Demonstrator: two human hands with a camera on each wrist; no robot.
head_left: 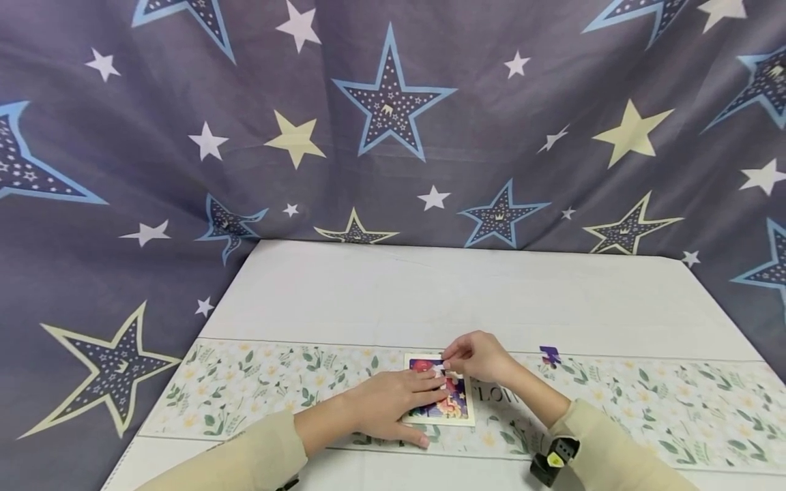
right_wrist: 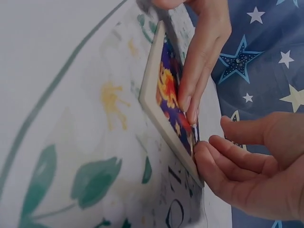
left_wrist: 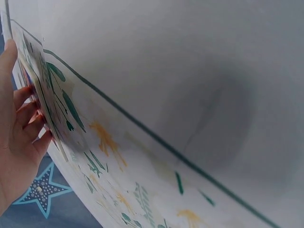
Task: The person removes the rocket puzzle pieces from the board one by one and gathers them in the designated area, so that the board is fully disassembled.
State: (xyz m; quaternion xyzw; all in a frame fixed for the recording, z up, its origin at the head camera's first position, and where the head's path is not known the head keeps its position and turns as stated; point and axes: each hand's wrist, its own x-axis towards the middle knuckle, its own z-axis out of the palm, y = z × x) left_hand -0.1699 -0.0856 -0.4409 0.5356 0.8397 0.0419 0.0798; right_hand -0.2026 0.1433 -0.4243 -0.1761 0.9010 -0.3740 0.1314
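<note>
While the left hand (head_left: 393,406) lies across it with outstretched fingers pointing to the person's right, the small picture board (head_left: 455,406) sits face up on the floral band (head_left: 276,378) of the table cover, in front of the person. Its edges run nearly square with that band, one side facing the person, and its long axis (judged through a slanting view) appears to run away from the person. Which way up the picture reads I cannot tell, as the left hand covers much of it.

The left fingers are a little apart, pressed on the board rather than clamped round it; the thumb stands away from them, past the near edge. At the board's far right corner is the right hand (head_left: 482,358), its fingers bent together with their tips at the edge, the thumb tip separated from them by a gap.

A loose purple piece (head_left: 549,355) lies well apart to the right, at the far border of the band. Dark lettering (head_left: 496,393) shows just beside the board. Beige sleeves cover both forearms, and a star-patterned curtain (head_left: 393,184) hangs behind the table (head_left: 479,293).
</note>
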